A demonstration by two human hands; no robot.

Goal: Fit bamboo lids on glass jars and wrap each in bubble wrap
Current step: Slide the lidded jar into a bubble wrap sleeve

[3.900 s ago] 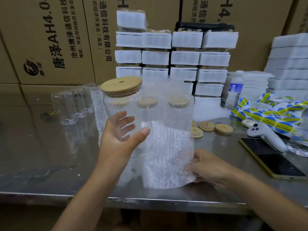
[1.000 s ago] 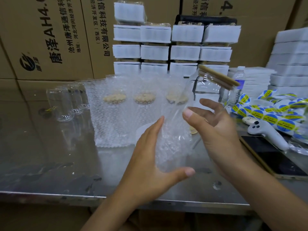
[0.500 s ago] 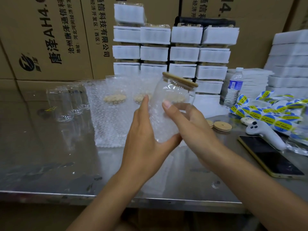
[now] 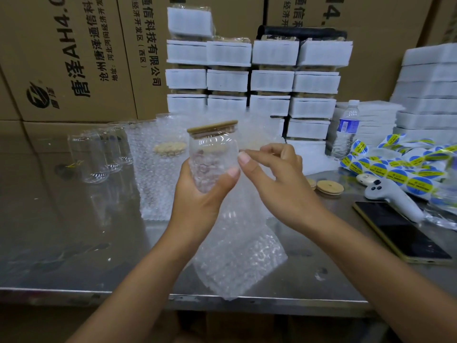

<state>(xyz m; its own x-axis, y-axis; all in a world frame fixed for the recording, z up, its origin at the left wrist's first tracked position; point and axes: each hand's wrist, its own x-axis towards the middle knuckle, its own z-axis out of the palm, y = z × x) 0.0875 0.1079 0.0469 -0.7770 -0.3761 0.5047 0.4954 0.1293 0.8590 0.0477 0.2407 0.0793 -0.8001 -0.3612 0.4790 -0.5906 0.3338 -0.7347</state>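
Note:
A glass jar (image 4: 212,154) with a bamboo lid (image 4: 212,127) stands upright in the air above the steel table (image 4: 74,243). My left hand (image 4: 197,201) grips its lower body from below. A sheet of bubble wrap (image 4: 237,253) hangs from the jar down to the table's front edge. My right hand (image 4: 277,179) is just right of the jar and pinches the wrap's upper edge between thumb and forefinger. Wrapped lidded jars (image 4: 168,154) stand behind. Bare glass jars (image 4: 94,157) stand at the left. Loose bamboo lids (image 4: 330,187) lie to the right.
A phone (image 4: 405,236) and a white controller (image 4: 390,196) lie at the right. A heap of blue and yellow stickers (image 4: 400,167), a water bottle (image 4: 346,129), stacks of white foam-wrapped packs (image 4: 272,80) and cardboard boxes (image 4: 74,58) fill the back.
The jar has gone from tilted in my right hand to upright in my left hand. The bubble wrap now hangs loose below it, and my right hand has let go of the jar and pinches the wrap.

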